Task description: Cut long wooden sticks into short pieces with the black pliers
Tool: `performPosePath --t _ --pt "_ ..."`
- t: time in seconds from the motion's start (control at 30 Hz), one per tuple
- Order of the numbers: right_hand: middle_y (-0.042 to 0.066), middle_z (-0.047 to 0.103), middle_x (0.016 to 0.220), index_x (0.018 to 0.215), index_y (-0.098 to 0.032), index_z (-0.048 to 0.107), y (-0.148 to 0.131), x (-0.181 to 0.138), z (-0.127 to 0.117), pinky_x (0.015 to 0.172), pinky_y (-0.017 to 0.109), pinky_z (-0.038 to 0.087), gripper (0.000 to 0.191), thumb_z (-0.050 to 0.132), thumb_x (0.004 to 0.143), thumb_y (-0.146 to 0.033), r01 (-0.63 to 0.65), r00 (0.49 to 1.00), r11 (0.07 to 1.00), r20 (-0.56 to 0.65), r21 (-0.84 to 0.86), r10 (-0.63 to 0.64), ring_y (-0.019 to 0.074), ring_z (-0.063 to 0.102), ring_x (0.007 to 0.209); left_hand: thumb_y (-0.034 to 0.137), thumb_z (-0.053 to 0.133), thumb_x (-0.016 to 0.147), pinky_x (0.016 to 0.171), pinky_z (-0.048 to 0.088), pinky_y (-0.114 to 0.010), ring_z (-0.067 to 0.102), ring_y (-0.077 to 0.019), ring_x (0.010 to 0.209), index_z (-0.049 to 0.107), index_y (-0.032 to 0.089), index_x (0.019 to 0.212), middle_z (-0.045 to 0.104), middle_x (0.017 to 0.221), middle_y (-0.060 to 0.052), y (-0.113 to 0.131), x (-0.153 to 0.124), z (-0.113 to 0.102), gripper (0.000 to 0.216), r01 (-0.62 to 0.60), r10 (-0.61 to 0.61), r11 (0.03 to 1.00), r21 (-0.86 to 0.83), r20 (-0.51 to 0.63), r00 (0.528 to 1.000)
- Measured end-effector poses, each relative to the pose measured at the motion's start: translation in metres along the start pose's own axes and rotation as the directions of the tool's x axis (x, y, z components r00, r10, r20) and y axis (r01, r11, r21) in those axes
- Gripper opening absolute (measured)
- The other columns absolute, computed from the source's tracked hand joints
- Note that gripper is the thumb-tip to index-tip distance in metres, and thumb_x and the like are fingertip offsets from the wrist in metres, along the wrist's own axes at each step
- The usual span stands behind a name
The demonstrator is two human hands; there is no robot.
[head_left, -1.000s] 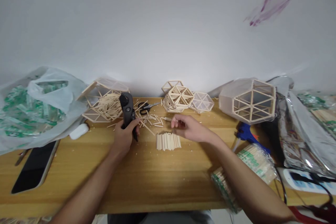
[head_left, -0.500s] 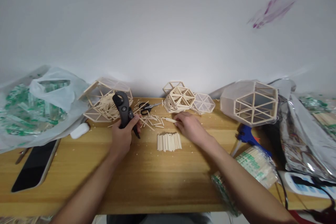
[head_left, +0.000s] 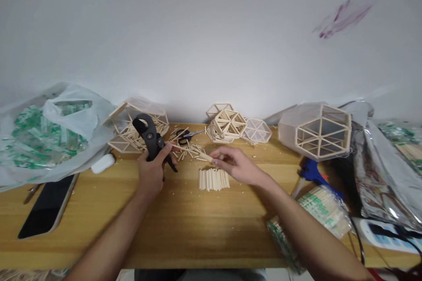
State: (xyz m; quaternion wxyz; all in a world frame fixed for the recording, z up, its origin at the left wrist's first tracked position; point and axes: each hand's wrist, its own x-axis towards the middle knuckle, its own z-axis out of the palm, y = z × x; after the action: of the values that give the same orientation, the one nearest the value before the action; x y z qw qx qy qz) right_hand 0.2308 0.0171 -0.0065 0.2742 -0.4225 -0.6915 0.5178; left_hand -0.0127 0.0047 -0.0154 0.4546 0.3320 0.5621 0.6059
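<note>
My left hand (head_left: 152,172) is closed around a black hand cutter (head_left: 149,135), its rounded head up and its handles pointing down toward the wood. In my right hand (head_left: 236,166), the fingertips pinch a few thin wooden sticks (head_left: 206,156) that point left toward the cutter. Just below lies a neat row of short cut sticks (head_left: 213,180). Loose stick pieces (head_left: 187,153) are scattered between my hands, and black scissors (head_left: 186,135) rest behind them. Beyond my right hand stands a hexagonal stick frame (head_left: 228,124) with sticks stacked in it.
At left are a plastic bag of wrappers (head_left: 49,136), a phone (head_left: 48,207) and a white case (head_left: 102,163). A stick-filled frame (head_left: 136,128) leans on the wall. To the right lie a lantern-like frame (head_left: 314,131), a blue glue gun (head_left: 311,171), packaged sticks (head_left: 325,210) and a power strip (head_left: 382,235).
My right hand has drawn slightly down and left, its fingers now lifting the sticks nearer the cutter. The cutter in my left hand has tilted a little to the left.
</note>
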Motion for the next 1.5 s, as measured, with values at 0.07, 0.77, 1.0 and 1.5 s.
performPosePath --t 0.07,0.77,1.0,1.5 --pt "0.005 0.071 0.086 0.100 -0.017 0.069 -0.002 0.000 0.000 0.068 0.027 0.047 0.022 0.063 0.093 -0.037 -0.013 1.000 1.000 0.004 0.010 0.013 0.0165 0.062 0.077 0.040 0.077 0.074 0.050 0.049 -0.026 0.056 -0.0114 0.050 0.071 0.015 0.084 0.073 0.075 -0.003 -0.001 0.000 -0.001 0.028 -0.002 0.001 1.000 0.016 0.020 1.000" --pt "0.003 0.068 0.081 0.101 -0.015 0.071 -0.006 -0.001 0.003 0.059 0.024 0.040 0.024 0.066 0.092 -0.037 -0.003 1.000 0.999 -0.031 -0.048 0.002 0.0129 0.053 0.064 0.042 0.075 0.079 0.051 0.048 -0.025 0.055 -0.0121 0.052 0.072 0.015 0.095 0.060 0.063 0.002 -0.005 -0.008 -0.002 0.032 -0.091 0.049 0.973 0.213 0.193 0.980" --pt "0.003 0.067 0.080 0.098 -0.016 0.072 0.001 0.000 0.004 0.063 0.025 0.041 0.017 0.066 0.092 -0.031 0.060 0.998 0.995 -0.008 -0.075 -0.061 0.0139 0.056 0.068 0.046 0.069 0.085 0.054 0.043 -0.023 0.052 -0.0107 0.053 0.060 0.017 0.064 0.057 0.057 0.003 -0.011 -0.007 -0.007 0.036 -0.186 0.082 0.864 0.468 0.234 0.969" --pt "0.001 0.065 0.080 0.100 -0.017 0.060 -0.006 0.002 0.000 0.059 0.026 0.043 0.027 0.066 0.091 -0.042 -0.002 0.999 0.941 -0.032 0.338 0.013 0.0116 0.052 0.061 0.040 0.059 0.093 0.085 0.052 -0.031 0.066 -0.0194 0.088 0.064 0.018 0.113 0.071 0.098 -0.005 -0.005 0.001 -0.015 0.030 -0.503 0.358 0.650 0.570 0.355 0.864"
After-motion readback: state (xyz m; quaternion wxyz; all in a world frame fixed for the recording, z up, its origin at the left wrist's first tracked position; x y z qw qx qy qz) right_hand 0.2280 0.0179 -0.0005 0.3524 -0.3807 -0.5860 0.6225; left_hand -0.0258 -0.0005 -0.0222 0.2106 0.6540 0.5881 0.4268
